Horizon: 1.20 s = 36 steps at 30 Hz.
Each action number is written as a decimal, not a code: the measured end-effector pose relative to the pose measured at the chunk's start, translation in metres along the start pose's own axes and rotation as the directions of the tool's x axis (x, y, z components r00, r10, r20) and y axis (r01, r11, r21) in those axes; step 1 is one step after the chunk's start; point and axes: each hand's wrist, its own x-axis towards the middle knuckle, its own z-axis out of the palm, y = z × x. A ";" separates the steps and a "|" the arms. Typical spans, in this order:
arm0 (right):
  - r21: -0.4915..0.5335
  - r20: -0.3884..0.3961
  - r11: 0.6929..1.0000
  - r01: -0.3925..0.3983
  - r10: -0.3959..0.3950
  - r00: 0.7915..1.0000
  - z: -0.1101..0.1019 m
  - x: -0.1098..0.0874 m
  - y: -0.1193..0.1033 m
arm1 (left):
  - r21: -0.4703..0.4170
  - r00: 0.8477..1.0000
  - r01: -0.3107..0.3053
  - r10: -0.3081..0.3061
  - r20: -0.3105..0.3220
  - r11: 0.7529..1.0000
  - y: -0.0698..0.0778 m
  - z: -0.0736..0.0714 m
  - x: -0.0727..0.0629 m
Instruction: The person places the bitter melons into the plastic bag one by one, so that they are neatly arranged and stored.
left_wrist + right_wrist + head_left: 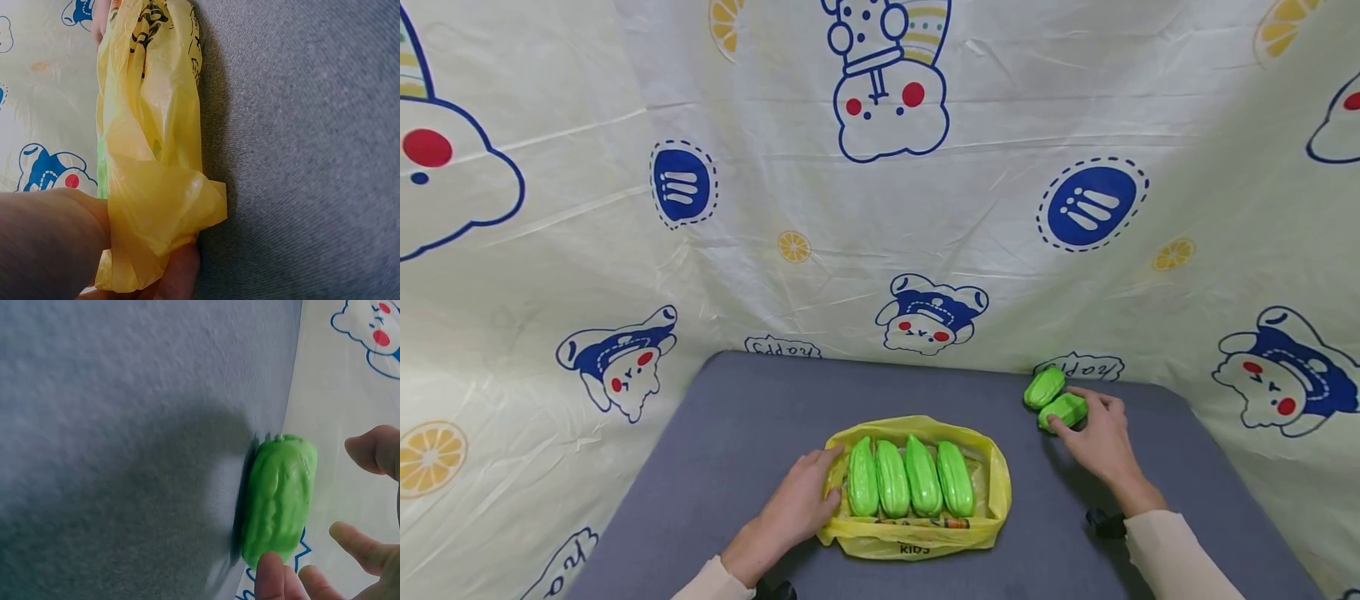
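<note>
Several shiny green bitter melons [892,479] lie side by side in a yellow plastic bag [917,546] with its top edges folded out. At the bag's left rim my left hand [801,496] grips the plastic; the left wrist view shows the bag wall [169,206] between thumb and fingers. Two more bitter melons lie near the table's far right edge, one behind [1045,388] the other [1063,412]. My right hand [1101,437] reaches over the nearer one, thumb and fingers spread around it. In the right wrist view the fingers are apart beside a bitter melon [281,500].
Everything stands on a grey cloth-like table [760,417]. Behind and beside it hangs a pale printed sheet [865,200] with cartoon figures, meeting the table's far edge close behind the two loose bitter melons.
</note>
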 end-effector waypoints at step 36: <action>-0.013 0.150 0.997 -0.082 0.083 0.985 0.001 0.026 0.026 | 0.020 1.000 0.005 -0.005 -0.011 1.000 0.003 0.002 0.001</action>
